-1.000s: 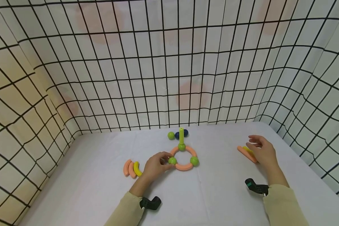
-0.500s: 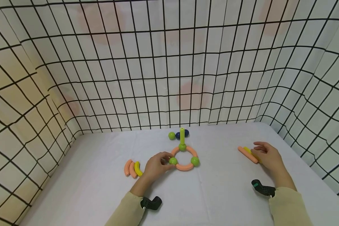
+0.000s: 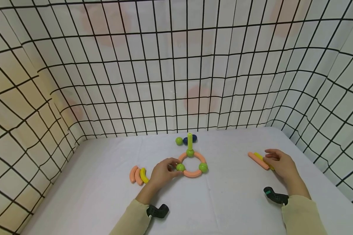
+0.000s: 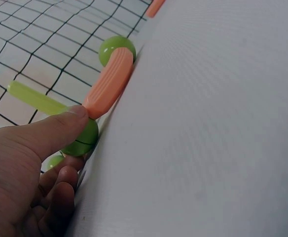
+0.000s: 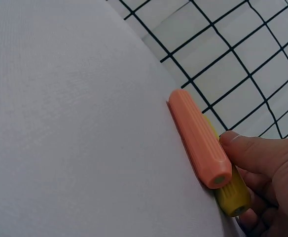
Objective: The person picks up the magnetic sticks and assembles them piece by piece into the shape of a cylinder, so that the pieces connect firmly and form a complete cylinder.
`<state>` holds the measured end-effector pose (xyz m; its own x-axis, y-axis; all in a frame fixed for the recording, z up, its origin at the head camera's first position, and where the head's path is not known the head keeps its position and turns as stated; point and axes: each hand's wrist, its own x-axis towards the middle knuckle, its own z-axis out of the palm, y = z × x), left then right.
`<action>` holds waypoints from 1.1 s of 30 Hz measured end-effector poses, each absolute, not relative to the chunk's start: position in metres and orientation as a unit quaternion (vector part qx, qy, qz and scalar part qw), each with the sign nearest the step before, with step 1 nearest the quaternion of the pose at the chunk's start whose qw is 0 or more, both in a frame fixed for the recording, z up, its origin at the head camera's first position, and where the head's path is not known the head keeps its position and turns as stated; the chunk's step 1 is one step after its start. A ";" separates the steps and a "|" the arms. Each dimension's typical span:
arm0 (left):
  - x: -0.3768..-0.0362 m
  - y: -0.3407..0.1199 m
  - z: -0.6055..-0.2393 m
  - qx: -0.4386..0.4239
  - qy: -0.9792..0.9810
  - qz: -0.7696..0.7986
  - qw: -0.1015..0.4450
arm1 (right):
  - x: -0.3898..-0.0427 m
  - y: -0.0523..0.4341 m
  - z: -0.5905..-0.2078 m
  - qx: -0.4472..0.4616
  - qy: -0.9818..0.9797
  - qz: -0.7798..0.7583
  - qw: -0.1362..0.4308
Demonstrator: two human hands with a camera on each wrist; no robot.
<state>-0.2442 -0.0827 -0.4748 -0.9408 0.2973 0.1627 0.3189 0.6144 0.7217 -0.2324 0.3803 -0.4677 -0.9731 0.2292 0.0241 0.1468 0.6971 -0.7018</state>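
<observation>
On the white tabletop, curved orange pieces [image 3: 192,174] and green balls [image 3: 180,167] form a ring. A light green rod [image 3: 190,141] stands upright on the ball at its far side. My left hand [image 3: 163,174] pinches the ring's left ball between thumb and fingers, as the left wrist view also shows, partly covering that ball [image 4: 87,138]. Off to the right, my right hand [image 3: 282,164] grips a yellow rod [image 5: 234,197], thumb on one side and fingers on the other. Touching the yellow rod lies a straight orange rod [image 5: 200,138].
Left of the left hand lie two curved orange pieces [image 3: 134,174] and a curved yellow piece [image 3: 143,175]. Behind the ring are a loose green ball [image 3: 179,141] and dark blue balls [image 3: 194,138]. Black netting [image 3: 153,71] over white walls borders the table's back and sides.
My right hand has shifted right and slightly toward me, its thumb and fingers coming down around the yellow rod. The left hand keeps its hold on the ring's left ball.
</observation>
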 end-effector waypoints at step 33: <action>-0.244 -0.082 -0.474 -0.164 -0.899 -0.405 0.009 | -0.232 0.379 -0.467 -0.121 -0.935 0.321 0.089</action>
<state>-0.2437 -0.0820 -0.4741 -0.9461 0.2873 0.1494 0.3022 0.6178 0.7259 -0.2317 0.3789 -0.4669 -0.9547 0.2841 0.0890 0.1697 0.7650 -0.6213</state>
